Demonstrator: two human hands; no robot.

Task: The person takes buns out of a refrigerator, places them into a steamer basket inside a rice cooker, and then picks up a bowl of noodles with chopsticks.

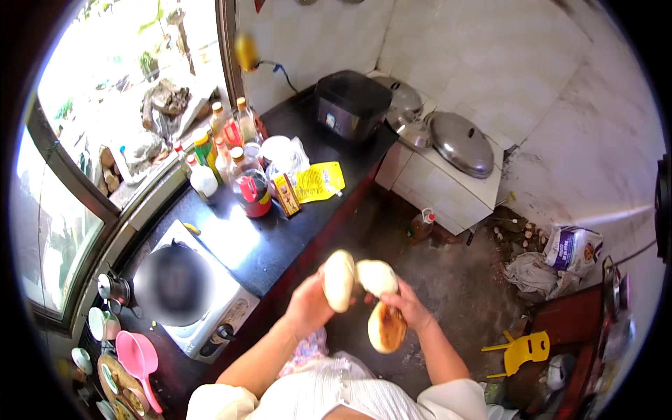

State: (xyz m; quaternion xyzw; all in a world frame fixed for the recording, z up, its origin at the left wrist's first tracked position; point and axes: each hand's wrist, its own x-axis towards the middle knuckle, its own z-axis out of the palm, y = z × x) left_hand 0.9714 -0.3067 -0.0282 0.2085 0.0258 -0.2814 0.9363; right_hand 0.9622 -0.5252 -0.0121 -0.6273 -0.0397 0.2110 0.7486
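My left hand (307,302) grips a long, pale bread bun (338,281) that stands on end. In my right hand (415,304) are two more buns. The upper one, a smooth pale bun (376,277), lies close beside the left bun; whether they touch I cannot tell. Below it hangs a browned bun (387,328), its face toasted golden to dark brown. Some of my fingers are hidden behind the buns. Both hands are raised in front of my body, over the floor and to the right of the counter edge.
On the dark counter (310,220) stands a gas stove (231,328) with a blurred dark pan (173,286). Several sauce bottles (249,184) and a yellow pouch (320,181) are farther back. A pink ladle (137,354) lies near left; a yellow chair (525,353) is right.
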